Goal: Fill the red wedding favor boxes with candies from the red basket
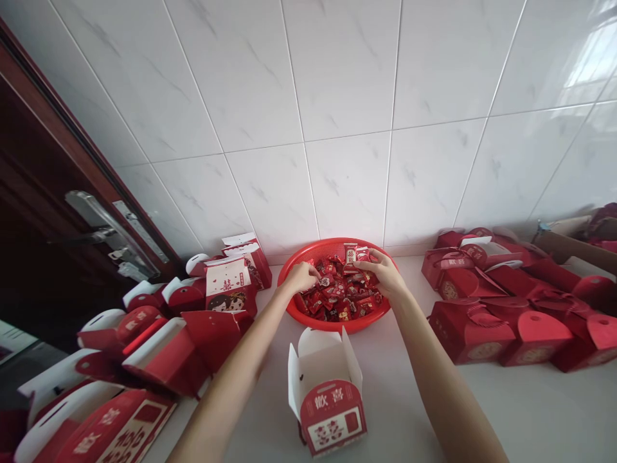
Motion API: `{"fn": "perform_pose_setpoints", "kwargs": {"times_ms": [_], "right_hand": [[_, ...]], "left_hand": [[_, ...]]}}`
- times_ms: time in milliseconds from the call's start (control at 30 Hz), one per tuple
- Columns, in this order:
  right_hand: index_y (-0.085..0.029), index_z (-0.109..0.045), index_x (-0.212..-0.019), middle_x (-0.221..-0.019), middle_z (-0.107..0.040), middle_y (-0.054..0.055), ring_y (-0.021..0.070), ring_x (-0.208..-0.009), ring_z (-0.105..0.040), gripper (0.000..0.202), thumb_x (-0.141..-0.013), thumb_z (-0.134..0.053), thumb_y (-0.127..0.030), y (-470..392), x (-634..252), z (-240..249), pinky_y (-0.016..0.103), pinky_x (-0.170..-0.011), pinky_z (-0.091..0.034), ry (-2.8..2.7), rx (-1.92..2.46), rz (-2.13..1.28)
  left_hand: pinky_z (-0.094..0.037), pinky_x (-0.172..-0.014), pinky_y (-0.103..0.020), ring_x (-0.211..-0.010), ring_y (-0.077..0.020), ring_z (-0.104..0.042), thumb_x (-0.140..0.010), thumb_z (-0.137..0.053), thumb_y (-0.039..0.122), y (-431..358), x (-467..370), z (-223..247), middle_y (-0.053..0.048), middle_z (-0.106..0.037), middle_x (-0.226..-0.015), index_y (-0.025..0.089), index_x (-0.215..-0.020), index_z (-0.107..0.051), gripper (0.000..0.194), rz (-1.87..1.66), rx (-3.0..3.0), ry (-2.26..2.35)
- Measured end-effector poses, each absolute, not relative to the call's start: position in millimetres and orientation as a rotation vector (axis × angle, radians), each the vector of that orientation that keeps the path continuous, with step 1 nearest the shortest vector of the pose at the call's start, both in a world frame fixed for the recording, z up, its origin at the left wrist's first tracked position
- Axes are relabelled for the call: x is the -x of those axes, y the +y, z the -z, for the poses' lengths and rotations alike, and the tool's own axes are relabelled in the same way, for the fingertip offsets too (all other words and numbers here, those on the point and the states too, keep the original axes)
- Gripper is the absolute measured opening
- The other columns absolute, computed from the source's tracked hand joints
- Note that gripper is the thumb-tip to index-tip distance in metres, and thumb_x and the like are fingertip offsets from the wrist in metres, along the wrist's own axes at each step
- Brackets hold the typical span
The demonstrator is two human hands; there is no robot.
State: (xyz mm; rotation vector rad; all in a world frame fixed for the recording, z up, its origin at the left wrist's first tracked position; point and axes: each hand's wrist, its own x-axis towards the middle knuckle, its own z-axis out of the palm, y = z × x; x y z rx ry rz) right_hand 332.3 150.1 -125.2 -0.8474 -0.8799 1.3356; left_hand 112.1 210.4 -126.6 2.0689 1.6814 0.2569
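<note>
A red plastic basket with perforated sides stands against the wall, filled with wrapped candies in red. My left hand is inside its left part, fingers pinched among the candies; whatever lies between the fingertips is hidden. At the basket's right side, my right hand grips a red-and-white candy packet between thumb and fingers, with a second packet beside it. Nearer to me, between my forearms, stands a red paper gift box with its flaps up and its white inside showing.
Several open red gift boxes crowd the left side of the white table. On the right are several closed red boxes, with a cardboard box behind them. A tiled wall rises behind; a dark door is at left.
</note>
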Motion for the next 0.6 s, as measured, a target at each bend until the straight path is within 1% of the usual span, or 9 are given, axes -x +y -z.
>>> {"fn": "perform_pose_setpoints", "kwargs": {"times_ms": [67, 133, 200, 267, 300, 367, 467, 533, 600], "right_hand": [[-0.021, -0.069, -0.083, -0.079, -0.076, 0.001, 0.0206, -0.068, -0.071, 0.043, -0.048, -0.093, -0.028, 150.5, -332.4, 125.6, 0.031, -0.063, -0.059, -0.887, 0.845, -1.332], [-0.021, -0.069, -0.083, -0.08, -0.076, 0.001, 0.0209, -0.069, -0.071, 0.042, -0.049, -0.093, -0.028, 150.7, -332.6, 126.0, 0.032, -0.064, -0.06, -0.898, 0.842, -1.33], [-0.021, -0.069, -0.083, -0.08, -0.076, 0.001, 0.0211, -0.07, -0.071, 0.042, -0.049, -0.093, -0.029, 150.8, -332.5, 126.6, 0.032, -0.065, -0.06, -0.908, 0.839, -1.33], [-0.021, -0.069, -0.083, -0.081, -0.076, 0.001, 0.0212, -0.072, -0.071, 0.042, -0.049, -0.093, -0.029, 150.9, -332.3, 127.5, 0.032, -0.066, -0.06, -0.915, 0.838, -1.327], [-0.021, -0.069, -0.083, -0.082, -0.076, 0.001, 0.0213, -0.072, -0.071, 0.042, -0.049, -0.093, -0.029, 151.0, -332.1, 127.9, 0.032, -0.066, -0.06, -0.917, 0.839, -1.325], [-0.02, -0.069, -0.084, -0.081, -0.075, 0.001, 0.0213, -0.072, -0.071, 0.043, -0.049, -0.092, -0.029, 151.2, -331.6, 128.5, 0.032, -0.065, -0.06, -0.919, 0.845, -1.321], [-0.02, -0.067, -0.084, -0.079, -0.075, 0.002, 0.021, -0.07, -0.07, 0.044, -0.049, -0.092, -0.029, 151.3, -331.2, 128.7, 0.032, -0.063, -0.059, -0.918, 0.858, -1.315], [-0.02, -0.066, -0.084, -0.079, -0.074, 0.001, 0.0208, -0.07, -0.07, 0.045, -0.049, -0.092, -0.029, 151.1, -331.1, 128.2, 0.032, -0.063, -0.059, -0.914, 0.865, -1.314], [-0.02, -0.065, -0.082, -0.079, -0.074, 0.001, 0.0208, -0.069, -0.07, 0.044, -0.048, -0.092, -0.03, 150.7, -331.0, 127.3, 0.032, -0.062, -0.059, -0.91, 0.871, -1.313]], "left_hand": [[-0.058, -0.084, -0.036, -0.09, -0.0181, -0.07, -0.092, -0.067, 0.018, 208.8, -112.9, 128.4, -0.004, -0.074, -0.097, 0.014, -0.092, -0.071, 0.006, -0.073, -2.086, 1.637], [-0.057, -0.086, -0.036, -0.094, -0.0186, -0.069, -0.089, -0.069, 0.016, 207.4, -113.7, 130.6, -0.005, -0.074, -0.101, 0.015, -0.095, -0.072, 0.007, 0.053, -2.117, 1.601], [-0.056, -0.086, -0.033, -0.1, -0.0207, -0.069, -0.079, -0.073, 0.009, 206.4, -114.6, 132.2, -0.006, -0.074, -0.106, 0.019, -0.103, -0.074, 0.025, 0.127, -2.156, 1.574], [-0.055, -0.081, -0.028, -0.102, -0.0237, -0.069, -0.065, -0.076, 0.004, 205.8, -115.5, 132.5, -0.005, -0.075, -0.107, 0.024, -0.109, -0.076, 0.049, 0.189, -2.185, 1.552], [-0.054, -0.078, -0.026, -0.102, -0.0251, -0.069, -0.06, -0.076, 0.003, 205.6, -116.0, 132.2, -0.004, -0.076, -0.107, 0.026, -0.112, -0.076, 0.057, 0.219, -2.195, 1.544], [-0.053, -0.072, -0.025, -0.102, -0.0273, -0.069, -0.054, -0.079, 0.008, 205.0, -116.9, 130.7, -0.004, -0.075, -0.111, 0.027, -0.117, -0.075, 0.066, 0.268, -2.212, 1.535], [-0.052, -0.069, -0.024, -0.1, -0.0274, -0.069, -0.049, -0.084, 0.017, 203.5, -118.3, 127.3, -0.005, -0.073, -0.116, 0.026, -0.114, -0.077, 0.066, 0.32, -2.231, 1.525], [-0.051, -0.066, -0.023, -0.096, -0.0264, -0.07, -0.049, -0.086, 0.019, 202.1, -119.5, 125.2, -0.005, -0.075, -0.112, 0.024, -0.105, -0.079, 0.056, 0.357, -2.234, 1.521], [-0.051, -0.064, -0.024, -0.09, -0.0253, -0.071, -0.052, -0.085, 0.017, 200.5, -121.1, 123.8, -0.005, -0.076, -0.103, 0.021, -0.094, -0.08, 0.042, 0.39, -2.233, 1.527]]}}
